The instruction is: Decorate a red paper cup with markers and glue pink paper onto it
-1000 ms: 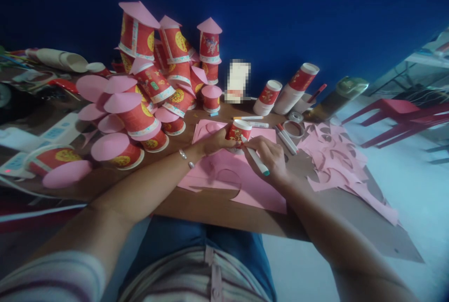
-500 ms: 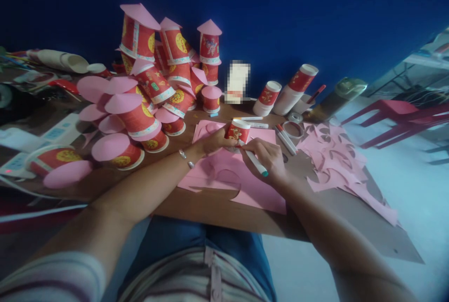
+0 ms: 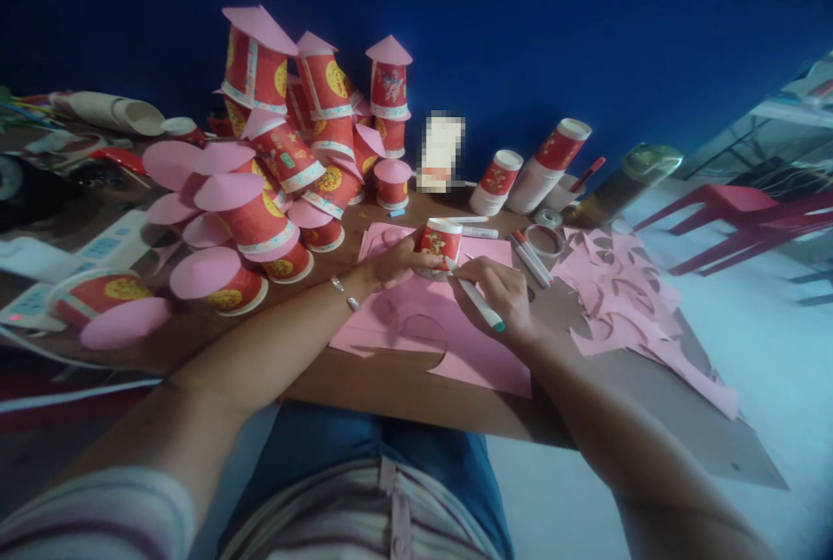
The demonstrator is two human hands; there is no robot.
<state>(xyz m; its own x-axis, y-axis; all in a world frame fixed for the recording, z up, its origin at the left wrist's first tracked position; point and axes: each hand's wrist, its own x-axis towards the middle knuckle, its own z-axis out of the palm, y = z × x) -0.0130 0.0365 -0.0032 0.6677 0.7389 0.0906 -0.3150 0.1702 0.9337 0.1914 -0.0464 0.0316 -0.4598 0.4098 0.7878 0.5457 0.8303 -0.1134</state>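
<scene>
A red paper cup (image 3: pixel 441 239) with a gold pattern and white rim is gripped by my left hand (image 3: pixel 403 263), its thumb lying across the front. My right hand (image 3: pixel 500 289) is closed around a white marker (image 3: pixel 480 304) with a green end. The marker's other end points at the lower right side of the cup; whether it touches cannot be told. Beneath both hands lie pink paper sheets (image 3: pixel 482 360), one with a round cut-out edge.
Red cups with pink cone roofs (image 3: pixel 244 204) are piled at the left. Cup stacks (image 3: pixel 496 182) stand at the back right. Markers (image 3: pixel 530 260) and a tape roll (image 3: pixel 545 239) lie near pink paper scraps (image 3: pixel 625 291). A power strip (image 3: pixel 84 260) sits far left.
My right hand and the marker have shifted slightly right, away from the cup. The cup has moved a little up and left and stands more upright in my left hand.
</scene>
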